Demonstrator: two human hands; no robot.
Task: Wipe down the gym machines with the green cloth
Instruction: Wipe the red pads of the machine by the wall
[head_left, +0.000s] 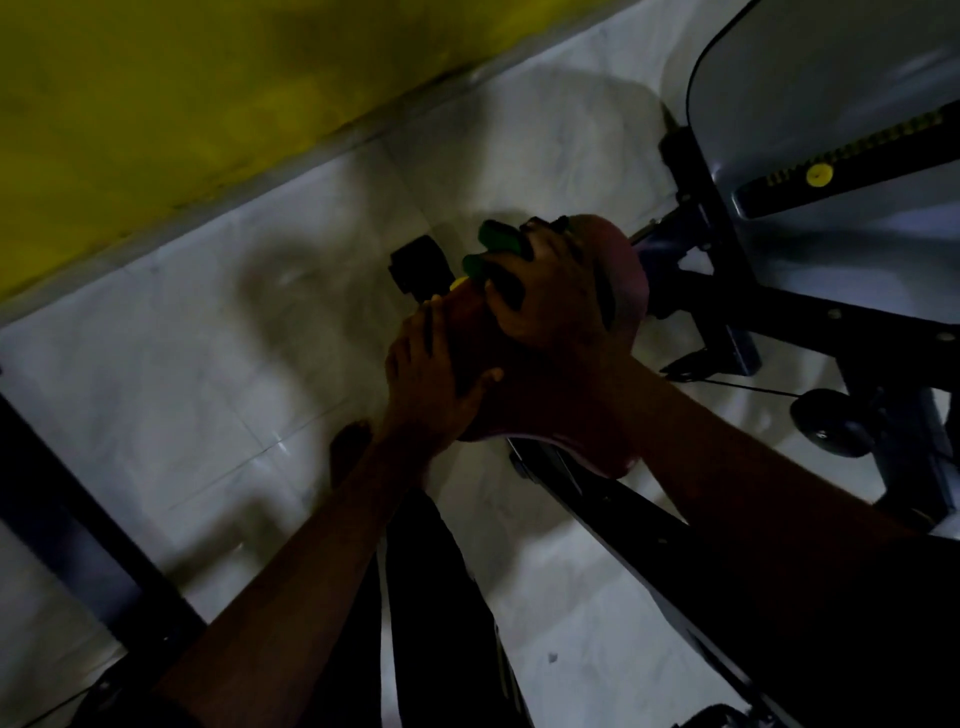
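Under dim light, a mottled yellow painted wall fills the upper left, a narrow grey skirting strip runs diagonally along its foot, and a glossy pale grey-white tiled floor spreads below, crossed by thin joints and soft dark shadows

Right hand clutching green cloth atop red saddle, left hand holding its side, tiled floor
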